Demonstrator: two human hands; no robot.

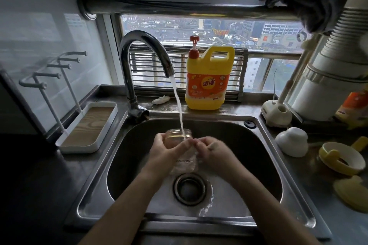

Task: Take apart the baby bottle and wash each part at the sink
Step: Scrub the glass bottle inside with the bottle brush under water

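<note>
One head-worn view looks forward and down, close over the sink (239,141); edges seemingly bent.

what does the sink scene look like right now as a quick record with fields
left hand: grips the clear bottle body, mouth tipped up toward the tap
right hand: fingers curled against the bottle body's side
tap: running, water stream lands at the bottle mouth
place: inside the sink, above the drain
counter, right: white dome cap, yellow collar ring, yellow piece
behind sink: dish soap jug

Window (209,28) onto city, tiled wall (39,36); dim daylight
</note>
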